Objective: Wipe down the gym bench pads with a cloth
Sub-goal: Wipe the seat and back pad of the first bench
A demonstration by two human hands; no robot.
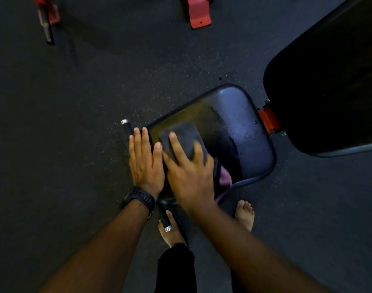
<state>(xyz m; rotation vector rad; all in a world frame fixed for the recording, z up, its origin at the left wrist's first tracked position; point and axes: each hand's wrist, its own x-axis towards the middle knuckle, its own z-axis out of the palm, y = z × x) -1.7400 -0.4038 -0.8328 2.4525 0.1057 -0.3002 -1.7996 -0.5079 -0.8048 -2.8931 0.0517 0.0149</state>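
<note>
The cloth [182, 138] was pressed flat at the seat pad's [244, 127] near-left corner by the right hand [189, 172], grip spread wide, the pad's length judged to run rightward toward the backrest pad [328, 92].

We are reaching both bare forearms forward and down, laying our left hand [146, 163] flat with fingers straight and together, pressing our right hand [190, 174] palm-down just beside it, fingers spread, standing barefoot

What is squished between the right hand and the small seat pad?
A dark cloth, pressed flat under the right hand onto the seat pad, as the head view shows.
</note>
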